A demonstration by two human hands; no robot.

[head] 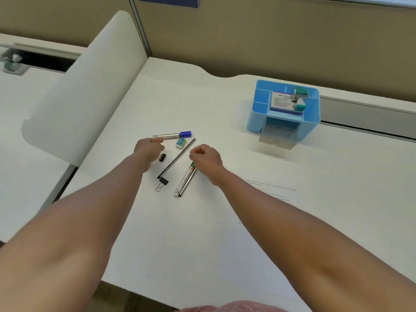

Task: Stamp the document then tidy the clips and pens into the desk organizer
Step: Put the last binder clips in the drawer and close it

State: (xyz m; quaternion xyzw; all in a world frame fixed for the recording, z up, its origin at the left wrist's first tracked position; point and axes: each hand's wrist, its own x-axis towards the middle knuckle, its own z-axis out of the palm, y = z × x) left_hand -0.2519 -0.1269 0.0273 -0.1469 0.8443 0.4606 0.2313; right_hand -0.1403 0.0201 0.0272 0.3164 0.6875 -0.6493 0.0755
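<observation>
Bare forearms reach over the faint document (267, 192) on the white desk (202, 244), left hand (147, 148) and right hand (206, 157) curled, their grips unclear, among pens and binder clips, the blue plastic organizer (283, 109) well apart.

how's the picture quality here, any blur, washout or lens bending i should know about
Head view: wide-angle bending curves the desk edges and swells the forearms near the bottom; the object at far left is smeared by blur; the white desk is bright enough that the printed document nearly washes out, text unreadable; the blue organizer, the markers and the binder clip stay fairly sharp; shadows are soft.
</observation>
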